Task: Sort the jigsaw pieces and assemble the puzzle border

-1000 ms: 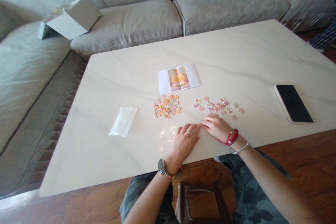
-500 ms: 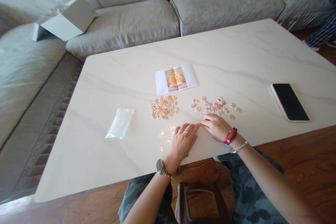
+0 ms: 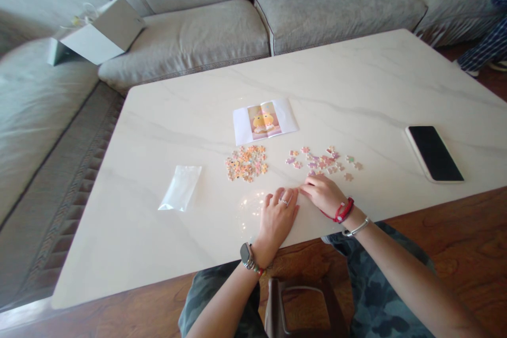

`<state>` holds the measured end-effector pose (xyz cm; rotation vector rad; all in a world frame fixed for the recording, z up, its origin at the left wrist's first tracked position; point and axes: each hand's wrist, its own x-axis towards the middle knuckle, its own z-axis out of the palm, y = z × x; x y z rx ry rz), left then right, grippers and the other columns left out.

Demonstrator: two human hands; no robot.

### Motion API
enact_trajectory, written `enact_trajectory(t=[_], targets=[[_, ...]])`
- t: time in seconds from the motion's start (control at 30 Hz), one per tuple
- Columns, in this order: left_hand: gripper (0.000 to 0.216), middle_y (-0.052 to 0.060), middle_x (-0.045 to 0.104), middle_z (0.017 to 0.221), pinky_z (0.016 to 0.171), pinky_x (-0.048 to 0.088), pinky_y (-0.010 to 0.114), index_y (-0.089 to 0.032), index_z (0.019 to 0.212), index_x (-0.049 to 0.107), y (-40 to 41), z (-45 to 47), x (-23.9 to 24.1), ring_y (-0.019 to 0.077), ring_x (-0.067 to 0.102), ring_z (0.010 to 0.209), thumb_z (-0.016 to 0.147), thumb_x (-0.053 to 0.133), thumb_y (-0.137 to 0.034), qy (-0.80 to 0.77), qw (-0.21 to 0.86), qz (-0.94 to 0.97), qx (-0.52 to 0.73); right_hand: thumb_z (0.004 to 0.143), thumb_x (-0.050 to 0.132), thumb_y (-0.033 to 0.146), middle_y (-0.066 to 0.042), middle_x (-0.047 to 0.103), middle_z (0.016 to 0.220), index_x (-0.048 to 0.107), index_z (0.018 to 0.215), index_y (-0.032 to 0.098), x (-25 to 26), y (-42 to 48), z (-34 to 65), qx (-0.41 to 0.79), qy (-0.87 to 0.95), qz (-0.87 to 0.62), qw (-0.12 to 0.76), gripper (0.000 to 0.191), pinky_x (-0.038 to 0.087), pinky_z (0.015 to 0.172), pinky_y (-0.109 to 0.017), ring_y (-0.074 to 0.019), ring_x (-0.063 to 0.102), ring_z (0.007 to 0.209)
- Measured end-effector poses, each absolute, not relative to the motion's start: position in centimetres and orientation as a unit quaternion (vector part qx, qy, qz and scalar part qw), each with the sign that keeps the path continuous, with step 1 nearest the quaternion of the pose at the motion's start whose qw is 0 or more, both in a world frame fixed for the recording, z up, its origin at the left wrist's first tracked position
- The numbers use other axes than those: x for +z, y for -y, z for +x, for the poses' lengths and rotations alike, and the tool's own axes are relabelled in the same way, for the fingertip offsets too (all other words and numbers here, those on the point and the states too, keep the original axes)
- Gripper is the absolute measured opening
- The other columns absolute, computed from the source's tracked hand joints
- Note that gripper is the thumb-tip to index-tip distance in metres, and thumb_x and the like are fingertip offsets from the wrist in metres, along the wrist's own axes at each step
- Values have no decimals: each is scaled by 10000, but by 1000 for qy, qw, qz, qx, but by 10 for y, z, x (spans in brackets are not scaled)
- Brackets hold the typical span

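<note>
My left hand rests on the near part of the marble-patterned table, its fingers bent and close together. My right hand has its fingers pinched, the tips almost touching those of my left. Whatever sits between the fingertips is too small and covered to make out. Just beyond my right hand lies a loose scatter of pink and purple jigsaw pieces. A denser heap of orange and yellow jigsaw pieces is farther left. Behind the pieces is a creased paper sheet with a picture of two yellow figures.
A clear plastic bag lies on the left of the table, a phone on the right. Grey sofas line the far and left sides, with a white box on them. A person's checkered leg shows far right.
The fingers of my left hand have bent more, and its wrist has turned slightly. My right hand keeps its pinch at nearly the same spot. The view has shifted a little.
</note>
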<state>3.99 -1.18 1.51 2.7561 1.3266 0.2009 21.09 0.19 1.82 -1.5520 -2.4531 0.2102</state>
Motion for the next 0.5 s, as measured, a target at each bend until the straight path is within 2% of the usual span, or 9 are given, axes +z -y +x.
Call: enact_trajectory(t=[0.33, 0.5], targets=[[354, 43, 529, 1184, 893, 392, 376, -225, 1212, 428, 16, 37, 11, 205, 453, 1096, 859, 438, -253, -440, 23, 895, 65, 825, 458, 121, -44, 590, 756, 652, 824, 175, 21, 7, 208, 67, 844, -518, 123, 201, 364, 678, -265, -136, 511, 711], [350, 51, 532, 1186, 901, 388, 373, -209, 1199, 443, 15, 37, 10, 203, 460, 1093, 852, 451, -253, -432, 29, 899, 68, 819, 474, 129, -50, 616, 800, 656, 755, 179, 15, 6, 203, 79, 813, -548, 179, 199, 398, 734, -264, -142, 527, 758]])
